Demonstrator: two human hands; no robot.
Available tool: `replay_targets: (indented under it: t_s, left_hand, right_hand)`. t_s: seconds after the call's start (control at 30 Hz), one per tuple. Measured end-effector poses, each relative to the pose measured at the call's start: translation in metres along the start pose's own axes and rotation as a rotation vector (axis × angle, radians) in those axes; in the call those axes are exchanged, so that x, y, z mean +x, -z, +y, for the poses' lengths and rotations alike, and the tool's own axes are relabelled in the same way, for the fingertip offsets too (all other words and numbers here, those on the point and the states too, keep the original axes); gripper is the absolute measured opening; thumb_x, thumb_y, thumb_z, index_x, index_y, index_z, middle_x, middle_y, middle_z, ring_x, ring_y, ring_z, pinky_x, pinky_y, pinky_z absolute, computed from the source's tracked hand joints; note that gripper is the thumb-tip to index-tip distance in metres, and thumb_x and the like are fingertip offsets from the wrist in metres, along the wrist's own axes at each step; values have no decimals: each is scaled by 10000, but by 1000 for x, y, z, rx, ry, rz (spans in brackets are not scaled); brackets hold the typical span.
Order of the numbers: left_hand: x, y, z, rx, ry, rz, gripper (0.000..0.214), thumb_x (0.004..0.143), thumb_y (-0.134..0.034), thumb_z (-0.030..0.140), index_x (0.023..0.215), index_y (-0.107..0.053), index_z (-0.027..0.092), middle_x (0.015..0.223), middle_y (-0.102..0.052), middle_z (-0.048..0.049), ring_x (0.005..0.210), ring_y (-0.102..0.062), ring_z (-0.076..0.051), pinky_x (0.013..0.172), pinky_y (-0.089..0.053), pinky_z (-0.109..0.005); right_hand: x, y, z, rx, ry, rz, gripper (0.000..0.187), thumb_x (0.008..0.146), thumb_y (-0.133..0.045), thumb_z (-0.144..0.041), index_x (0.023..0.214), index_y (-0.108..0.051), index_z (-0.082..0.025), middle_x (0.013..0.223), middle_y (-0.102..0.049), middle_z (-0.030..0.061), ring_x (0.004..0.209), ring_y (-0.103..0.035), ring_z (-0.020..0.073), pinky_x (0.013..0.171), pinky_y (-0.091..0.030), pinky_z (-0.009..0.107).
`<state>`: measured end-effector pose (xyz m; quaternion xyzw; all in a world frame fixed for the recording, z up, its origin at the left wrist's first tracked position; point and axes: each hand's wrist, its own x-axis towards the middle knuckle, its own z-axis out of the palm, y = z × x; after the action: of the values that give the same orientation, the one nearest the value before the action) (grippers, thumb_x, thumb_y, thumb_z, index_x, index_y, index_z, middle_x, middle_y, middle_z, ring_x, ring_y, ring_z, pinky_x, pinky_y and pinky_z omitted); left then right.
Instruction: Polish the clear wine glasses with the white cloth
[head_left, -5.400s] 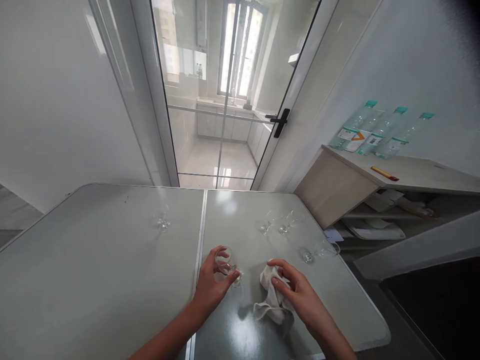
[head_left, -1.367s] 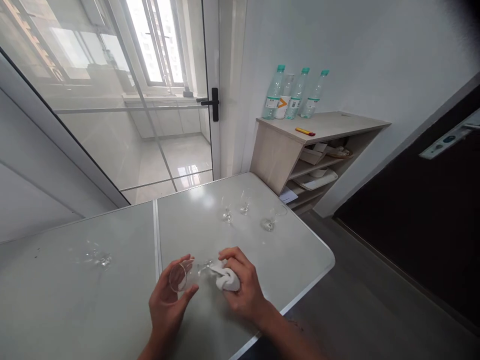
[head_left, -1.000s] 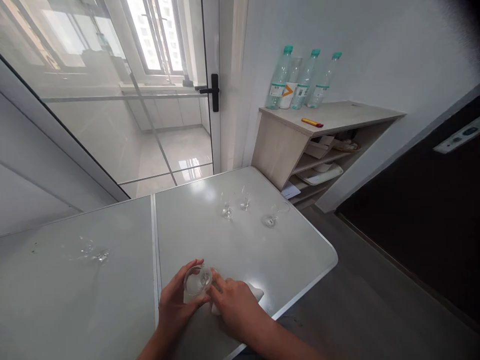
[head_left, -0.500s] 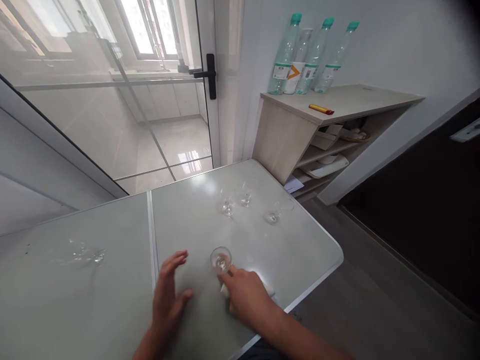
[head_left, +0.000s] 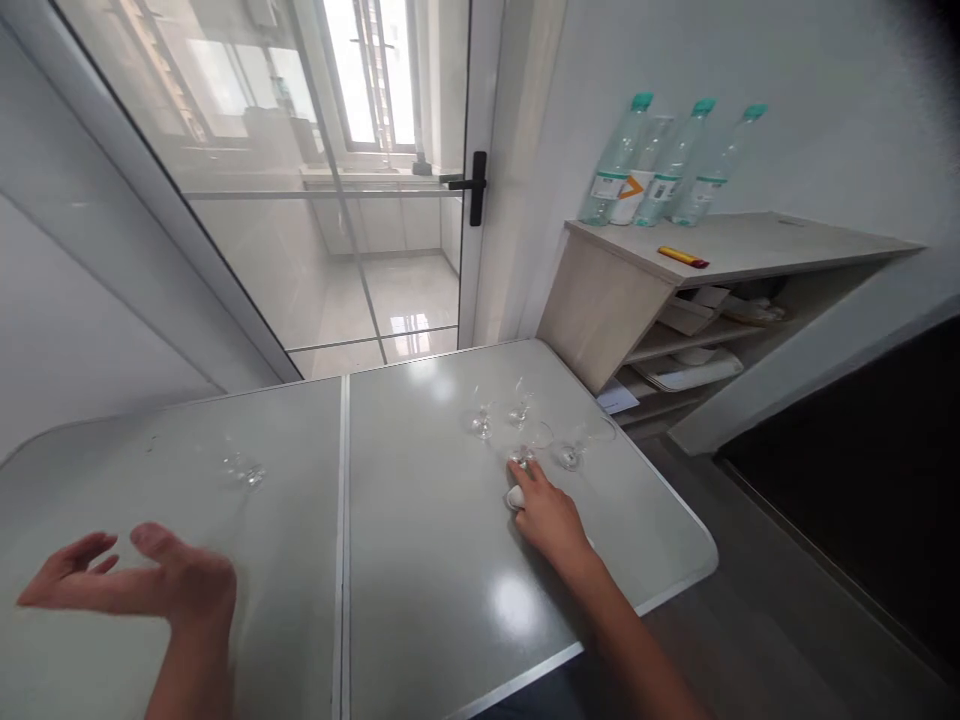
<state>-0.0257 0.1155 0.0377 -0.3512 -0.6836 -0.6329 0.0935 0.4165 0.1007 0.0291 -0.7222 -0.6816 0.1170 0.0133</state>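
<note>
My right hand (head_left: pixel 551 515) reaches across the right part of the table (head_left: pixel 420 560). Its fingertips touch the foot of a small clear stemmed glass (head_left: pixel 523 457). A white cloth (head_left: pixel 515 497), bunched up, shows from under its curled fingers; the palm is hidden. Close by stand three more clear stemmed glasses: one to the left (head_left: pixel 482 425), one behind (head_left: pixel 519 412) and one to the right (head_left: pixel 568 457). Away at the left, my left hand (head_left: pixel 142 580) is raised above the table, palm turned up, fingers spread, holding nothing. Beyond it is clear glassware (head_left: pixel 251 475).
A metal strip (head_left: pixel 343 520) divides the tabletop. Behind it is a glazed door with a black handle (head_left: pixel 476 188). At the right stands a shelf unit (head_left: pixel 611 300) carrying several plastic bottles (head_left: pixel 664 180) and a yellow-and-red packet (head_left: pixel 682 257).
My right hand has carried a stemmed glass forward to the others, where it now stands on the table. My left hand has swung left, and the camera view has shifted.
</note>
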Motion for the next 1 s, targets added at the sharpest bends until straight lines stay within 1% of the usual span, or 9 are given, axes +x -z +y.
replay_targets:
  t_s: [0.03,0.1,0.2,0.3,0.5,0.67,0.77,0.9,1.0]
  left_hand:
    - [2,-2,-7,83,-83,136,487,899,-529,505,1240,-319,228,1372,-377,-113,1338,-381,-367,1159,-306,-609]
    - [3,-6,-19,147,-172,181,554,878,-593,546,1235,-392,175,1257,-460,-112,1223,-490,-336,1092,-382,-563]
    - [-2,-12,-31,147,-99,70,711,800,-745,539,1297,-427,143,1304,-480,-135,1277,-477,-326,1164,-327,-532]
    - [-10,-17,-35,74,-5,-60,816,791,-774,545,1397,-392,154,1387,-477,-163,1328,-482,-325,1182,-337,-515]
    - [-12,-26,-45,-157,216,-290,823,805,-801,509,1451,-403,192,1569,-416,-209,1482,-398,-358,1251,-254,-509]
    - [-10,-34,-62,-301,321,-395,719,871,-725,553,1425,-428,205,1458,-568,-206,1403,-525,-301,1143,-426,-462]
    - [-9,-37,-65,-368,337,-427,737,880,-694,603,1423,-420,186,1334,-643,-193,1301,-608,-277,1077,-478,-428]
    - [-10,-35,-58,-388,304,-446,678,928,-594,657,1385,-463,174,1150,-681,-129,1110,-690,-235,968,-523,-372]
    - [-14,-31,-46,-376,244,-475,600,974,-519,646,1354,-504,182,1052,-680,-80,936,-706,-191,861,-546,-334]
  right_hand:
    - [-6,-2,1,24,-15,32,815,753,-505,-34,1530,-485,-280,1653,-343,148,915,-717,247,751,-517,356]
    - [-23,-8,4,97,-39,141,748,769,-511,-38,1484,-527,-259,1570,-403,168,910,-692,234,795,-520,361]
    - [-51,-19,11,248,77,301,401,841,-540,-176,1230,-637,-182,1189,-566,147,1001,-632,293,928,-498,428]
    - [-73,-29,15,463,158,210,164,901,-536,-349,998,-604,-236,1026,-559,82,934,-617,273,869,-508,409]
    - [-99,-36,14,815,19,62,430,832,-586,-519,1164,-502,-259,1060,-625,49,983,-647,262,893,-508,380]
    - [-96,-36,26,896,22,-114,506,798,-597,-466,1259,-547,-262,1158,-709,75,1094,-669,293,933,-524,376]
    - [-88,-32,22,925,-16,-152,562,804,-627,-616,1220,-647,-239,1213,-726,106,1171,-660,339,964,-539,390]
    - [-84,-20,3,893,86,-302,590,827,-573,-741,985,-767,-207,945,-772,100,976,-703,348,872,-572,383]
    - [-85,-15,-10,872,53,-221,635,842,-524,-775,918,-768,-193,932,-777,111,966,-695,342,870,-568,376]
